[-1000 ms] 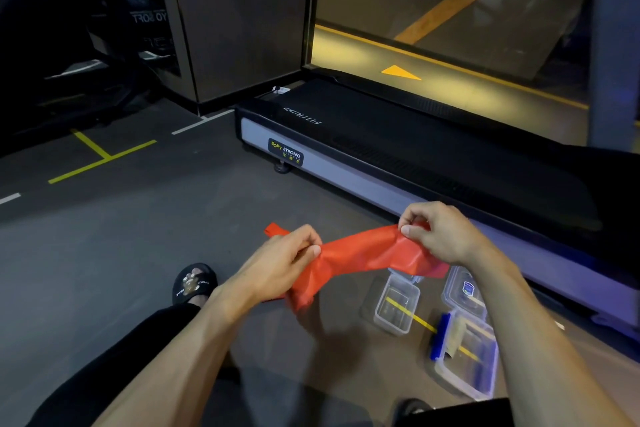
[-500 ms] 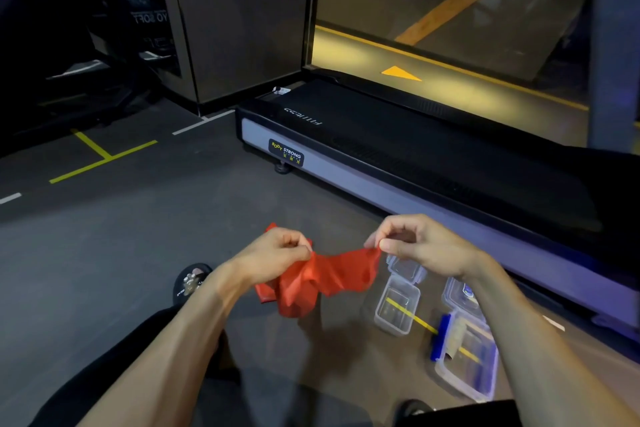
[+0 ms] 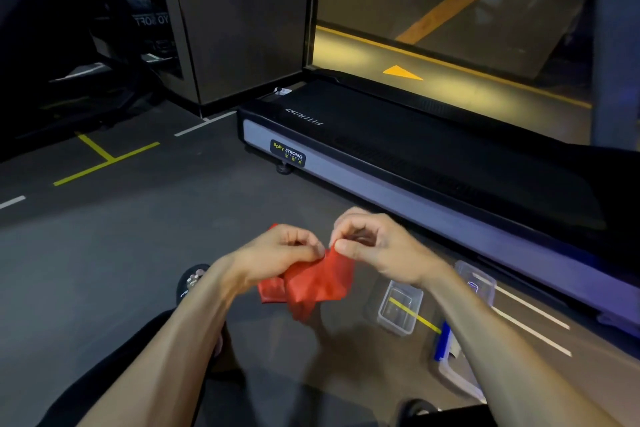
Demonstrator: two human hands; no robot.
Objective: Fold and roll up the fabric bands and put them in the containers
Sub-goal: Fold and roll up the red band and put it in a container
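While both hands pinch its top edge, left hand [image 3: 277, 253] touching right hand [image 3: 377, 246], the doubled red band [image 3: 315, 282] hangs below their grip above the floor; open container [image 3: 398, 312] nearer the right

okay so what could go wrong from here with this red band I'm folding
Both hands, left and right, pinch only the top edge of the red band; its bunched lower part hangs loose, so the fold may come out uneven. The small clear container looks narrow, so a loose roll might not fit.
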